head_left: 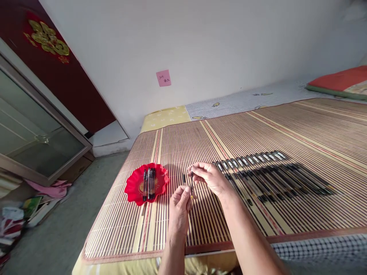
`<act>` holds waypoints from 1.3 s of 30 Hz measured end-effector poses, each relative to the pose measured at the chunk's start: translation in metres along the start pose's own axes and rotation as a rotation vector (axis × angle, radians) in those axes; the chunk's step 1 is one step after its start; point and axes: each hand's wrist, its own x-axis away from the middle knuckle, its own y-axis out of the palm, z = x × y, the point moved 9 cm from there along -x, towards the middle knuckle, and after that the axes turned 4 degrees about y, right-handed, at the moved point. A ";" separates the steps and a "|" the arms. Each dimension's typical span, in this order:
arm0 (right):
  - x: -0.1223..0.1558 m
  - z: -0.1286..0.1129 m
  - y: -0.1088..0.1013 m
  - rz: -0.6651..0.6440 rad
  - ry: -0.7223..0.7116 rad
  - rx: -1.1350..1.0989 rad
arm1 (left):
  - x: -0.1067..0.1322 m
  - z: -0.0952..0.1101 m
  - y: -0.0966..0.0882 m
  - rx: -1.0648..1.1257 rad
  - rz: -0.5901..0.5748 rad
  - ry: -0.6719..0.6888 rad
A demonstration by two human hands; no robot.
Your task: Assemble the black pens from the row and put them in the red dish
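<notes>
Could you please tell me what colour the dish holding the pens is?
The dish is bright red with a scalloped rim, seen in the head view.

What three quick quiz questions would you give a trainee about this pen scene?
1. True or false: the red plate holds nothing.
2. The thin rod is pinched by: A one hand, B both hands, C neither.
3. Fill in: the long row of pens lies on the person's ___ side.
Key: 1 false, black pens lie on it; 2 B, left hand and right hand; 3 right.
</notes>
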 end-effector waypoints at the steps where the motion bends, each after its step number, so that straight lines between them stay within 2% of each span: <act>1: 0.001 -0.004 -0.002 0.010 -0.008 -0.009 | 0.000 0.000 -0.001 -0.011 0.009 0.009; 4: 0.008 -0.021 -0.016 0.099 -0.051 -0.074 | 0.001 0.003 -0.001 -0.055 0.019 0.045; 9: 0.021 -0.051 -0.050 0.414 -0.242 -0.285 | 0.000 0.005 0.000 -0.073 0.014 0.063; 13: 0.025 -0.057 -0.057 0.528 -0.350 -0.303 | 0.000 0.005 0.001 -0.070 0.024 0.058; 17: 0.026 -0.058 -0.054 0.542 -0.364 -0.228 | 0.001 0.005 0.001 -0.090 0.038 0.060; 23: 0.026 -0.060 -0.049 0.496 -0.341 -0.132 | 0.001 0.005 -0.001 -0.095 0.050 0.063; 39: 0.032 -0.072 -0.040 0.452 -0.343 -0.080 | 0.003 0.005 -0.001 -0.122 0.044 0.060</act>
